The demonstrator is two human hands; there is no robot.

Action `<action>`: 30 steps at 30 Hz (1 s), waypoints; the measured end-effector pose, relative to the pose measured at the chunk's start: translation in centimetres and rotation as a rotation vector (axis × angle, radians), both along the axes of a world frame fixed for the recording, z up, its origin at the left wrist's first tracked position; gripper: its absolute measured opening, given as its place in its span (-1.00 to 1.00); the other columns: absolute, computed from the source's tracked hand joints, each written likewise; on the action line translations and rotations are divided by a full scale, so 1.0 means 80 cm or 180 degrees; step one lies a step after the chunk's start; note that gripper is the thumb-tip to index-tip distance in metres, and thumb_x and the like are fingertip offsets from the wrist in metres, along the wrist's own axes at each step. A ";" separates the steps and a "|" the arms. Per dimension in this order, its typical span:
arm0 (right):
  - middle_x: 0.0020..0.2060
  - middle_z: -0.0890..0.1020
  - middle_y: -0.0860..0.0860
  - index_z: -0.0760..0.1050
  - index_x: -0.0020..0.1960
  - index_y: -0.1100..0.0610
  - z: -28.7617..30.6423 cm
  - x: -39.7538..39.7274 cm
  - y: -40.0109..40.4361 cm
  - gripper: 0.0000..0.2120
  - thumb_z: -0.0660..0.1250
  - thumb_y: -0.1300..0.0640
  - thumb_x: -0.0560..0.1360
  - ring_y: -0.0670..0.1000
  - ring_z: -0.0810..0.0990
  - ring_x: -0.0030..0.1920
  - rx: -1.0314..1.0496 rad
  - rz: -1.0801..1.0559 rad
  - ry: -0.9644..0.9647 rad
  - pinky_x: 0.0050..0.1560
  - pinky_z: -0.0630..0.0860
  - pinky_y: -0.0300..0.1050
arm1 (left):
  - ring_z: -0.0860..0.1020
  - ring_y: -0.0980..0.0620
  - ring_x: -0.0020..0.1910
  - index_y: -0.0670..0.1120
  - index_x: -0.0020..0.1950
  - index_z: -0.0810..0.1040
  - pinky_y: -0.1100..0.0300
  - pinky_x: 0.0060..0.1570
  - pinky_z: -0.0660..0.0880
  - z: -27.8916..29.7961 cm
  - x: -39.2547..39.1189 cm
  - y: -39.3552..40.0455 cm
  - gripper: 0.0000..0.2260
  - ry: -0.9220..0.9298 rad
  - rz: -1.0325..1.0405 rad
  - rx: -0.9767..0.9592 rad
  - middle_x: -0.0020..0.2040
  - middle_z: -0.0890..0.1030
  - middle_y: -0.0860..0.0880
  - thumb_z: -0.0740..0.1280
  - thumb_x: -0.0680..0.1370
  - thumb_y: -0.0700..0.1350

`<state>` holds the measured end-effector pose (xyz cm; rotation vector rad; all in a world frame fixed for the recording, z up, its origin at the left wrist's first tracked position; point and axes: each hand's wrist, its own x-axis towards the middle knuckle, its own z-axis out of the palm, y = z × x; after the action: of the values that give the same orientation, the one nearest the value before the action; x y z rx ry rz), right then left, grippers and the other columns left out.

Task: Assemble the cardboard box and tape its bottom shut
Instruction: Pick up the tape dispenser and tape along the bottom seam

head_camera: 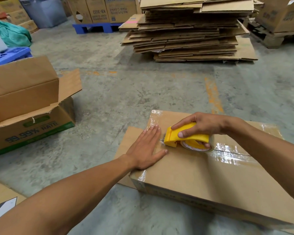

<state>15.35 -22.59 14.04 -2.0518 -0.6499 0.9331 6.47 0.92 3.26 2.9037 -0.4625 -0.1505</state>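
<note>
Left hand (145,148) flat on cardboard box (202,172), right hand (202,127) gripping yellow tape dispenser (185,137) on taped seam

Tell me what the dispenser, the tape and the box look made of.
Dispenser: likely plastic, smooth yellow moulded shell. Tape: clear glossy film, judging by glare and wrinkles. Box: brown cardboard, matte, creased edges.

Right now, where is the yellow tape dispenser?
In the head view, lower right of centre, the yellow tape dispenser lies on the cardboard box, gripped by the right hand, beside the flat left hand.
</note>
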 end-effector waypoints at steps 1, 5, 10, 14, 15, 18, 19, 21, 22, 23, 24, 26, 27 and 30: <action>0.05 0.70 -0.02 0.63 0.21 -0.16 -0.002 0.001 0.000 -0.62 0.54 -0.04 0.40 0.15 0.73 -0.14 -0.0097 0.0033 -0.0035 -0.14 0.68 0.00 | -0.28 0.11 0.57 -0.10 0.61 -0.22 0.14 0.53 -0.27 0.000 0.001 0.000 -0.23 0.0001 0.0001 0.0010 0.62 -0.22 -0.04 -0.02 0.60 0.32; 0.12 0.66 -0.15 0.62 0.13 -0.31 0.000 0.000 -0.023 -0.65 0.54 -0.12 0.36 0.01 0.65 0.08 -0.0438 0.0106 -0.0123 -0.01 0.55 -0.22 | -0.26 0.12 0.57 -0.09 0.61 -0.21 0.15 0.53 -0.25 -0.001 0.001 0.001 -0.23 -0.0014 -0.0021 0.0014 0.62 -0.22 -0.02 -0.02 0.59 0.33; 0.01 0.72 -0.01 0.65 0.13 -0.23 0.008 -0.001 -0.074 -0.68 0.54 0.01 0.41 0.11 0.70 -0.14 -0.0621 0.0120 -0.0038 -0.24 0.55 -0.31 | -0.28 0.14 0.56 -0.06 0.61 -0.23 0.15 0.54 -0.25 -0.003 0.002 0.002 -0.24 -0.0036 -0.0085 0.0008 0.61 -0.24 0.00 -0.05 0.59 0.35; -0.20 0.74 -0.02 0.66 0.14 -0.13 0.015 -0.008 -0.128 -0.68 0.50 0.15 0.44 -0.04 0.59 -0.49 -0.0603 -0.0142 0.0080 -0.45 0.52 -0.27 | -0.29 0.15 0.56 -0.05 0.61 -0.23 0.17 0.52 -0.26 -0.001 0.001 0.001 -0.24 -0.0052 -0.0082 -0.0008 0.61 -0.25 0.02 -0.05 0.59 0.35; -0.22 0.73 0.02 0.65 0.16 -0.10 0.017 -0.011 -0.137 -0.68 0.50 0.16 0.45 -0.03 0.58 -0.50 -0.0600 -0.0201 0.0142 -0.46 0.52 -0.26 | -0.29 0.15 0.56 -0.05 0.61 -0.23 0.18 0.52 -0.26 -0.001 0.002 0.001 -0.24 -0.0054 -0.0076 -0.0030 0.61 -0.24 0.02 -0.05 0.59 0.35; 0.01 0.70 0.24 0.67 0.14 -0.19 0.018 -0.015 -0.170 -0.62 0.58 -0.03 0.33 0.27 0.66 -0.21 -0.0686 -0.0217 0.0160 -0.18 0.65 0.03 | -0.29 0.16 0.56 -0.04 0.60 -0.24 0.18 0.52 -0.27 -0.001 0.001 0.001 -0.25 -0.0019 -0.0083 -0.0001 0.61 -0.25 0.03 -0.04 0.60 0.34; 0.03 0.70 0.20 0.67 0.13 -0.20 0.020 -0.016 -0.180 -0.61 0.59 -0.05 0.31 0.33 0.66 -0.11 -0.0718 -0.0229 0.0113 -0.08 0.65 0.13 | -0.30 0.17 0.55 -0.04 0.60 -0.25 0.18 0.52 -0.27 -0.001 0.000 0.002 -0.25 -0.0016 -0.0076 0.0024 0.61 -0.25 0.03 -0.05 0.60 0.34; -0.02 0.73 0.05 0.67 0.15 -0.15 0.021 -0.024 -0.200 -0.63 0.58 0.04 0.36 0.08 0.72 -0.15 -0.0627 -0.0401 0.0072 -0.16 0.65 -0.05 | -0.31 0.17 0.55 -0.04 0.60 -0.25 0.18 0.52 -0.27 0.000 0.000 0.001 -0.25 -0.0011 -0.0072 0.0051 0.61 -0.25 0.03 -0.06 0.59 0.35; -0.04 0.73 0.00 0.68 0.14 -0.13 0.022 -0.027 -0.206 -0.63 0.57 0.05 0.35 -0.01 0.72 -0.18 -0.0589 -0.0461 0.0081 -0.20 0.63 -0.14 | -0.31 0.17 0.55 -0.04 0.60 -0.25 0.17 0.53 -0.26 0.000 0.000 0.001 -0.25 -0.0014 -0.0073 0.0054 0.61 -0.25 0.03 -0.07 0.59 0.35; -0.02 0.72 0.00 0.68 0.13 -0.15 0.021 -0.028 -0.209 -0.62 0.59 0.01 0.33 0.04 0.72 -0.15 -0.0617 -0.0468 0.0066 -0.17 0.64 -0.10 | -0.31 0.17 0.55 -0.04 0.60 -0.25 0.17 0.53 -0.26 0.000 0.001 0.001 -0.25 -0.0004 -0.0084 0.0061 0.61 -0.25 0.03 -0.07 0.58 0.36; 0.02 0.72 0.02 0.68 0.13 -0.17 0.022 -0.028 -0.208 -0.59 0.61 -0.05 0.29 0.15 0.70 -0.05 -0.0667 -0.0409 0.0055 -0.06 0.65 0.00 | -0.31 0.16 0.55 -0.04 0.60 -0.25 0.17 0.53 -0.26 0.000 0.001 0.000 -0.24 0.0020 -0.0098 0.0074 0.61 -0.25 0.02 -0.09 0.58 0.36; 0.08 0.71 0.00 0.68 0.12 -0.20 0.022 -0.026 -0.204 -0.61 0.60 -0.04 0.30 0.10 0.68 0.02 -0.0802 -0.0344 -0.0010 0.01 0.63 -0.09 | -0.31 0.15 0.55 -0.04 0.60 -0.26 0.16 0.53 -0.26 0.002 0.001 0.000 -0.24 0.0058 -0.0116 0.0119 0.61 -0.26 0.02 -0.12 0.56 0.37; 0.07 0.71 -0.05 0.67 0.12 -0.21 0.023 -0.026 -0.201 -0.63 0.58 0.00 0.34 -0.04 0.68 -0.03 -0.0855 -0.0342 -0.0059 -0.07 0.59 -0.25 | -0.32 0.14 0.55 -0.05 0.60 -0.27 0.15 0.53 -0.26 0.003 0.002 -0.001 -0.24 0.0079 -0.0111 0.0178 0.61 -0.26 0.01 -0.14 0.56 0.37; -0.01 0.71 -0.08 0.67 0.11 -0.21 0.022 -0.022 -0.200 -0.66 0.56 0.06 0.38 -0.13 0.66 -0.15 -0.0899 -0.0431 -0.0085 -0.16 0.55 -0.32 | -0.36 0.07 0.54 -0.07 0.59 -0.30 0.06 0.53 -0.29 0.014 0.004 -0.014 -0.25 0.0158 -0.0089 0.0510 0.60 -0.29 -0.04 -0.16 0.56 0.34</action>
<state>13.58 -38.58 15.81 -2.3281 -0.4039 0.9633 6.80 -0.17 4.35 3.0420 -0.5048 -0.2755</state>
